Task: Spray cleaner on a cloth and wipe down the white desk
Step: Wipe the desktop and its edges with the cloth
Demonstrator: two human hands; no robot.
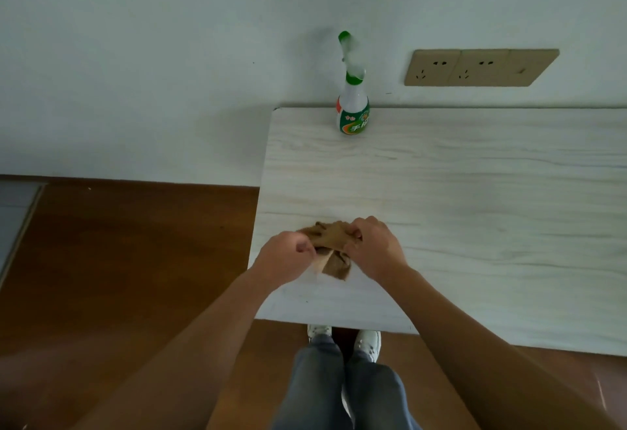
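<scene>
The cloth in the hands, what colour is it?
Brown cloth, seen in the head view.

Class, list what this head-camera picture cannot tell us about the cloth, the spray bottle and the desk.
The cloth: bunched, partly covered by the left hand and right hand gripping it; dampness unreadable.
The spray bottle: label too small to read, partly turned away.
The desk: right end cut off by the picture's edge, head view.

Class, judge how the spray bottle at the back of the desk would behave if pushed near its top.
The spray bottle stands tall on a narrow base, so it would probably tip. It looks plastic, so likely light, though its fill is hidden.
</scene>
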